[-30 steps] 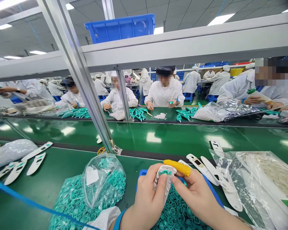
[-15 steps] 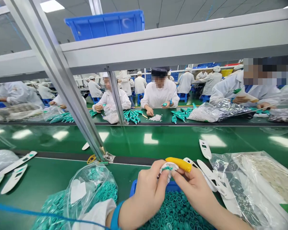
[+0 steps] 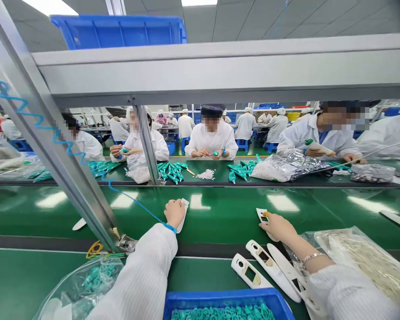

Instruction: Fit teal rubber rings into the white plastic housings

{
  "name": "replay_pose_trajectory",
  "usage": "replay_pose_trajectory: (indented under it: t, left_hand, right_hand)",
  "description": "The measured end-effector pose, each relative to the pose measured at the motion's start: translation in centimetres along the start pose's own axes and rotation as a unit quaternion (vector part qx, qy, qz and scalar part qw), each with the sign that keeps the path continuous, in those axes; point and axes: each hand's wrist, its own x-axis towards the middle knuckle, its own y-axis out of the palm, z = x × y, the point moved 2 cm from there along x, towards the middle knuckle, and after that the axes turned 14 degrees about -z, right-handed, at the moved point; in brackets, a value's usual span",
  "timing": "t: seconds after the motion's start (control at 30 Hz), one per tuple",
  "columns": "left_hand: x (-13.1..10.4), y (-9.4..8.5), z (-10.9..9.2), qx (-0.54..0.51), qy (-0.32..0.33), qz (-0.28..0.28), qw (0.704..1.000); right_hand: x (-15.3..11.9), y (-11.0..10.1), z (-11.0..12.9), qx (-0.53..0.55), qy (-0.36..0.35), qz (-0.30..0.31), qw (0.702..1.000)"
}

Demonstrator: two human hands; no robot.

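My left fingers (image 3: 175, 205) meet a smooth white plastic strip (image 3: 184, 214) at mid-frame, and my right fingers (image 3: 270, 222) touch a white plastic housing (image 3: 260, 212), both against a green belt (image 3: 220, 222) glossy enough to mirror the lights. My white sleeves (image 3: 140, 266) are matt cloth, and the tabletop (image 3: 16, 275) at lower left looks smooth but duller. Smooth blue plastic makes the tray (image 3: 220, 295) at bottom centre, clear wrinkled film the bag (image 3: 363, 258) at right, and satiny metal the slanted post (image 3: 95, 213) at left.
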Motion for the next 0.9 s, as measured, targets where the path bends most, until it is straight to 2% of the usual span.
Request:
replay_pose_trajectory:
  t: [0.1, 0.17, 0.23, 0.33, 0.4, 0.47, 0.53, 0.57, 0.6, 0.67, 0.7, 0.73, 0.8, 0.83, 0.9]
  left_hand:
    - [0.4, -0.6, 1.1, 0.008, -0.054, -0.014, 0.998]
    - [0.5, -1.5, 0.8, -0.010, -0.068, -0.014, 0.998]
    - [0.2, -2.4, -0.6, -0.055, -0.053, 0.012, 0.997]
    - [-1.8, -3.3, -4.0, -0.153, 0.001, 0.115, 0.981]
    - [-4.2, -4.0, -6.1, -0.232, 0.030, 0.201, 0.951]
    - [-6.4, -5.2, -7.6, -0.344, 0.031, 0.285, 0.894]
    - [-7.8, -6.8, -7.9, -0.434, 0.006, 0.330, 0.838]
    - [-8.0, -7.8, -7.8, -0.460, -0.015, 0.329, 0.825]
    - [-8.0, -8.9, -7.4, -0.472, -0.039, 0.311, 0.824]
    - [-7.6, -11.2, -6.3, -0.502, -0.093, 0.236, 0.827]
    - [-7.5, -12.3, -5.8, -0.525, -0.119, 0.191, 0.821]
    - [-7.6, -13.3, -5.3, -0.551, -0.140, 0.150, 0.809]
    - [-8.6, -14.8, -4.5, -0.598, -0.166, 0.094, 0.779]
    - [-9.4, -15.2, -4.2, -0.615, -0.173, 0.085, 0.765]
    - [-11.3, -15.5, -3.9, -0.637, -0.178, 0.099, 0.744]
  right_hand:
    - [0.2, 0.5, 1.3, 0.014, -0.016, 0.018, 1.000]
    - [0.9, 0.8, 3.1, 0.033, -0.023, 0.033, 0.999]
    - [1.7, 0.9, 5.7, 0.061, -0.032, 0.046, 0.997]
    - [2.1, 0.6, 10.5, 0.117, -0.059, 0.070, 0.989]
    - [1.4, -0.2, 13.6, 0.150, -0.085, 0.087, 0.981]
    - [0.0, -1.4, 15.9, 0.174, -0.115, 0.101, 0.973]
    - [-1.9, -2.8, 17.2, 0.216, -0.150, 0.095, 0.960]
    - [-3.0, -3.6, 17.5, 0.241, -0.163, 0.077, 0.954]
    - [-4.0, -4.2, 17.7, 0.263, -0.174, 0.056, 0.947]
    - [-6.3, -4.8, 18.0, 0.272, -0.220, 0.045, 0.936]
    - [-7.6, -4.6, 18.2, 0.252, -0.271, 0.066, 0.927]
    - [-9.1, -4.1, 18.6, 0.216, -0.340, 0.103, 0.910]
    - [-12.2, -2.2, 19.1, 0.113, -0.481, 0.165, 0.853]
    - [-13.6, -1.1, 19.1, 0.059, -0.522, 0.159, 0.836]
    - [-15.9, 1.1, 18.8, 0.000, -0.524, 0.083, 0.848]
